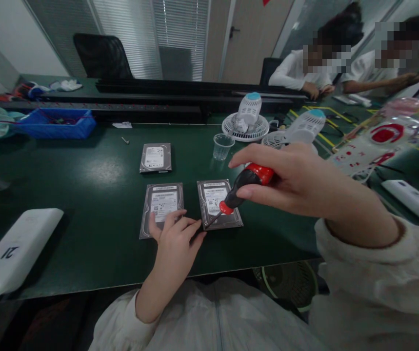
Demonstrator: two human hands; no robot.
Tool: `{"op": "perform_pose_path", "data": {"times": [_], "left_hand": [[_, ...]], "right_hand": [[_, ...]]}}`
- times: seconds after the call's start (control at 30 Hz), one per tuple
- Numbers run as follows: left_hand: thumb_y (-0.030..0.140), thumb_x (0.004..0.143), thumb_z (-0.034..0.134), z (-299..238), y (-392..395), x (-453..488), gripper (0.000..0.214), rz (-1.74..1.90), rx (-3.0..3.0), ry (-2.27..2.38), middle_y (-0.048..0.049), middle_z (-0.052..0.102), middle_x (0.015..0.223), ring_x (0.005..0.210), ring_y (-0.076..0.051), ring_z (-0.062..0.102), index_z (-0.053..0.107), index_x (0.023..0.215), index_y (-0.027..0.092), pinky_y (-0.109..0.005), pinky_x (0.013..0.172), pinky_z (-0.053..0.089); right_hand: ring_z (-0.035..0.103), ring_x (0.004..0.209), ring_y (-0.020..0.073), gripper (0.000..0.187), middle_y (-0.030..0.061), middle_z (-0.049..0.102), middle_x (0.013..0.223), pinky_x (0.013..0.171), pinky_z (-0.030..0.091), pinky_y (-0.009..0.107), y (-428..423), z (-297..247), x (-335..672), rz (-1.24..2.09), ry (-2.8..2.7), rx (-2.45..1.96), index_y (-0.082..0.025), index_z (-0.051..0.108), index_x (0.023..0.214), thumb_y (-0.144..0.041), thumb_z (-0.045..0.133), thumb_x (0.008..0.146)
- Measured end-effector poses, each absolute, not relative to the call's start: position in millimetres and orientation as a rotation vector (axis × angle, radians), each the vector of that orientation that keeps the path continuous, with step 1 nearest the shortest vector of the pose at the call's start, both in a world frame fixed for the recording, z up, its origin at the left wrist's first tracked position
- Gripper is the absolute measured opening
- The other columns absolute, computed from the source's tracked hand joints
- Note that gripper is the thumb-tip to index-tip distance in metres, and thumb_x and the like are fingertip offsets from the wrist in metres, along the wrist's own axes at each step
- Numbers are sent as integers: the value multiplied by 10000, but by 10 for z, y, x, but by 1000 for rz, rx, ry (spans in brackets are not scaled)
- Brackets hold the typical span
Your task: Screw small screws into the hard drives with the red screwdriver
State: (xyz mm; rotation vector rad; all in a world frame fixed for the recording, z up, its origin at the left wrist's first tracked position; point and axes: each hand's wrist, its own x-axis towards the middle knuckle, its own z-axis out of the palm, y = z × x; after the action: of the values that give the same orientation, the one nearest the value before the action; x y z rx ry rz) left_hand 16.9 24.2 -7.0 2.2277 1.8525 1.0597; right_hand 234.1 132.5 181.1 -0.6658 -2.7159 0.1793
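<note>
Your right hand is closed around the red-and-black handle of a screwdriver, thumb and fingers clamped on it. The shaft slants down toward 7 o'clock. Its tip meets the near left corner of the right hard drive, which lies flat on the green table straight ahead of you at 12 o'clock.

Your left hand holds nothing. Its fingers are spread and lie flat, the thumb and first fingers on the near right corner of the left hard drive. The outer fingers reach across the narrow gap toward the screwdriver tip. The two drives lie side by side, labels up, just apart.

A third hard drive lies farther out at 11 o'clock, well apart from both. A clear plastic cup stands at 12 o'clock beyond the right hard drive, and two white fans lie near it at 1 o'clock. A white box sits by the table's near edge at 9 o'clock, and a blue tray at 10 o'clock. Two other people sit at the far end, at 2 o'clock.
</note>
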Motion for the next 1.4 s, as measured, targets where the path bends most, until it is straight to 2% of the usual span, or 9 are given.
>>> {"op": "perform_pose_path", "data": {"times": [0.23, 0.43, 0.53, 0.63, 0.8, 1.0, 1.13, 1.27, 1.4], "left_hand": [[138, 906, 834, -71, 227, 189, 158, 1047, 2224, 1861, -43, 851, 960, 1203, -407, 695, 849, 1018, 249, -783, 1254, 16], [127, 904, 831, -64, 229, 177, 150, 1058, 2223, 1858, -50, 849, 962, 1193, -404, 699, 848, 1010, 233, -795, 1250, 21], [143, 921, 815, -61, 226, 174, 151, 1039, 2222, 1853, -53, 850, 971, 1199, -403, 698, 850, 1026, 247, -801, 1250, 12], [146, 930, 801, -58, 221, 180, 162, 1023, 2222, 1856, -54, 851, 977, 1208, -405, 694, 854, 1033, 259, -800, 1254, 11], [142, 933, 788, -46, 224, 190, 171, 1021, 2217, 1872, -50, 853, 969, 1206, -398, 686, 858, 1016, 274, -792, 1256, 6], [143, 931, 798, -39, 227, 191, 152, 1013, 2222, 1853, -51, 848, 962, 1205, -399, 683, 854, 1029, 245, -797, 1248, 32], [128, 921, 800, -45, 225, 192, 151, 1039, 2221, 1843, -55, 844, 947, 1190, -401, 691, 852, 1021, 229, -802, 1244, 65], [157, 943, 774, -82, 232, 155, 155, 1012, 2250, 1843, -58, 849, 969, 1199, -400, 687, 854, 1035, 254, -803, 1243, 31], [208, 981, 736, -130, 236, 115, 160, 983, 2294, 1816, -62, 851, 998, 1214, -399, 681, 851, 1070, 275, -795, 1244, -28]], "right_hand": [[507, 608, 121, 270, -20, 619, 796, 626, 348, 286, 1265, 1926, 2380, 296, -2802, -537, -155, 593, 1191, -323, 574, 980], [452, 522, 123, 364, -30, 542, 579, 611, 288, 306, 1262, 1968, 2315, 116, -2774, -801, -204, 655, 807, -526, 646, 978], [526, 562, 128, 283, -19, 658, 702, 628, 337, 293, 1283, 1955, 2313, 152, -2752, -733, -195, 693, 1033, -467, 686, 953], [530, 547, 115, 438, -36, 672, 744, 599, 333, 271, 1292, 1943, 2331, 231, -2747, -644, -172, 606, 1283, -477, 680, 978], [429, 491, 111, 393, -74, 499, 580, 606, 272, 287, 1276, 1953, 2366, 185, -2829, -686, -210, 630, 1012, -595, 562, 1050], [563, 645, 139, 319, -2, 679, 888, 634, 378, 294, 1252, 2008, 2447, 322, -2869, -617, -198, 539, 1264, -356, 603, 995], [481, 551, 128, 232, -57, 579, 687, 591, 324, 285, 1308, 2005, 2481, 270, -2888, -682, -239, 590, 1099, -453, 629, 1018], [412, 507, 131, 399, -48, 487, 574, 582, 263, 298, 1373, 1967, 2461, 58, -2835, -793, -233, 610, 891, -617, 652, 991], [454, 530, 142, 346, -50, 533, 609, 600, 273, 294, 1366, 1961, 2416, 90, -2824, -775, -233, 647, 1058, -576, 638, 1010]]}}
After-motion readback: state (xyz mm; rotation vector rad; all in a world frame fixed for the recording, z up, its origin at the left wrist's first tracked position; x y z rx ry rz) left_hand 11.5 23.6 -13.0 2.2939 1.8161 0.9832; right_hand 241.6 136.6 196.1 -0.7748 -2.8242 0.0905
